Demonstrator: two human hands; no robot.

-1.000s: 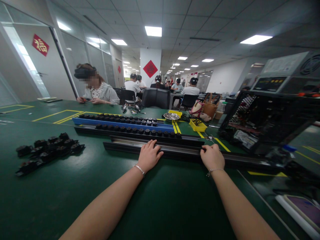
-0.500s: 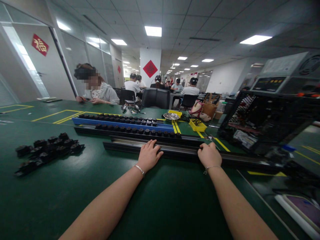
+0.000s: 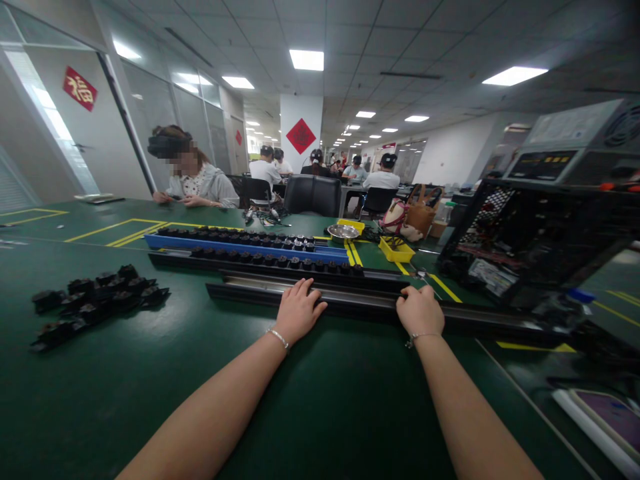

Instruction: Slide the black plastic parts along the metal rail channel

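A long black channel rail [image 3: 360,299] lies across the green table in front of me. My left hand [image 3: 299,310] rests over its middle, fingers bent over the channel and thumb apart on the near side. A small dark patch shows by its fingertips; I cannot make out what it is. Further right, my right hand [image 3: 421,311] is closed on the same rail, its fingertips partly hidden. Just behind lies another black rail [image 3: 165,260] carrying a row of small black parts [image 3: 257,259]. A blue rail [image 3: 210,249] behind that bears more of them.
A heap of black parts [image 3: 97,300] lies at left. Behind the rails are a metal bowl [image 3: 343,231] and a yellow bin [image 3: 396,251]. An open computer case [image 3: 505,233] stands at right, a phone [image 3: 607,413] nearer. A co-worker [image 3: 193,175] sits across the table.
Both hands stay in place on the rail, and the rail has not visibly moved. Only the camera view has shifted very slightly.
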